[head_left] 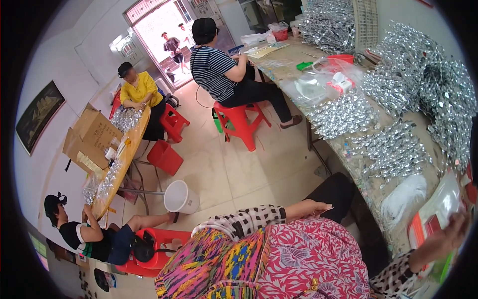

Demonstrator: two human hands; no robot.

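Observation:
My left hand (314, 207) rests over my lap, near the dark-clothed knee. Its fingers are pressed together, with a small pale thing at the tips that I cannot make out. My right hand (450, 231) reaches over the right end of the worktable (326, 132), smeared by motion. Beneath and beside it lie a clear plastic bag (444, 193) and a red-and-white packet (417, 230). Whether the right fingers hold anything does not show. A white bundle of fine strands (406, 197) sits just to the left of the bag.
Heaps of silver sequin strands (388, 149) cover much of the worktable. A person in a striped shirt (214, 70) sits on a red stool (241, 122) at its far end. Two other people sit along a wooden table (127, 149) at left. A white bucket (180, 198) stands on the floor.

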